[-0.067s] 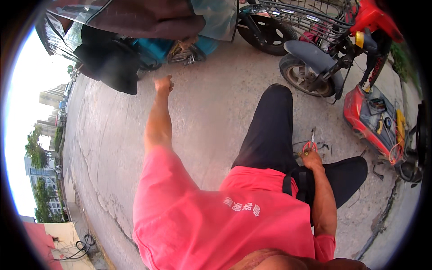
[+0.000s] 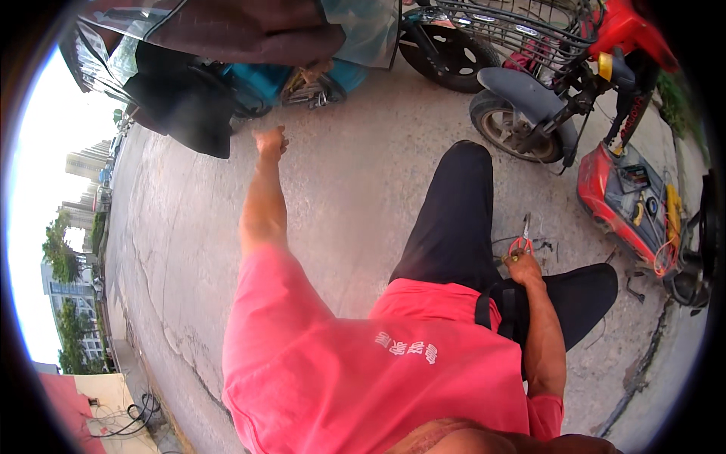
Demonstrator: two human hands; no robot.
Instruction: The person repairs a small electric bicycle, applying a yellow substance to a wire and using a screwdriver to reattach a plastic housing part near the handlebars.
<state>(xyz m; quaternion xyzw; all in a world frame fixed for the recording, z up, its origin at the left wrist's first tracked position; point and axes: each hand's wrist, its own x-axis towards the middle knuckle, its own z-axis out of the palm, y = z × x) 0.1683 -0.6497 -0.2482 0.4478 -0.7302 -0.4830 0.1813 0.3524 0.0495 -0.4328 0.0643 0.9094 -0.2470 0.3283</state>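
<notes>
My left arm reaches out ahead over the pavement. At its end my left hand has its fingers curled in, with nothing visible in them, just short of the dark cover hanging from a vehicle. Low beside my bent legs, my right hand grips red-handled pliers. Their metal jaws point away from me, above thin dark wire scraps on the ground. The palm side of the right hand is hidden.
Ahead stands a vehicle under a brown and black cover. To the right is a scooter with a grey front fender and a wire basket. A red scooter body carries tools and a yellow item. Buildings and trees lie far left.
My left hand and forearm have shifted slightly to the left. The right hand and the pliers stay where they were.
</notes>
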